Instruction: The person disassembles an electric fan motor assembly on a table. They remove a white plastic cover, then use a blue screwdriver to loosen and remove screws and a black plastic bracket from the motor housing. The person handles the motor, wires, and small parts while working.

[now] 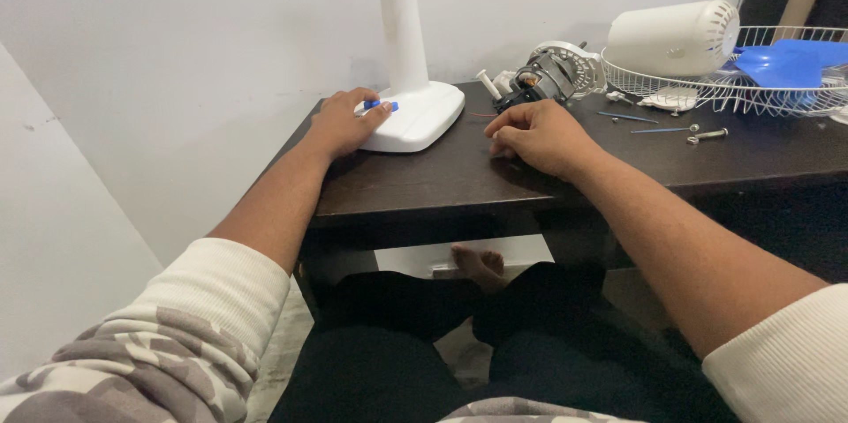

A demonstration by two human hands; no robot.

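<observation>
Head view, left hand: the left hand (343,123) rests on the edge of the white fan base (422,117), fingers curled over a small blue piece (382,106). Whether it pinches that piece or only covers it cannot be told; most of the piece is hidden under the fingers.
Head view, right hand: the right hand (536,134) lies knuckles up on the dark table (424,177), fingertips pressed together at the table top just in front of the fan motor (541,79). Anything between the fingertips is too small to make out, so the grip cannot be told.
Fan base: it stands at the table's back left, touching the left hand; its white column (402,17) rises upright and is cut off at the top edge.
Fan motor: exposed windings, beside a white round part behind it, half hidden.
Right of the motor: a white motor cover (673,37) lies in a wire fan guard (751,79) with a blue fan blade (782,64); guard and blade are cut off at the right edge.
Loose parts: a thin blue-handled tool (661,130) and a metal bolt (708,134) lie on the table near the guard, well apart from both hands.
Below the table: a bare foot (479,264) shows, partly hidden by dark trousers.
</observation>
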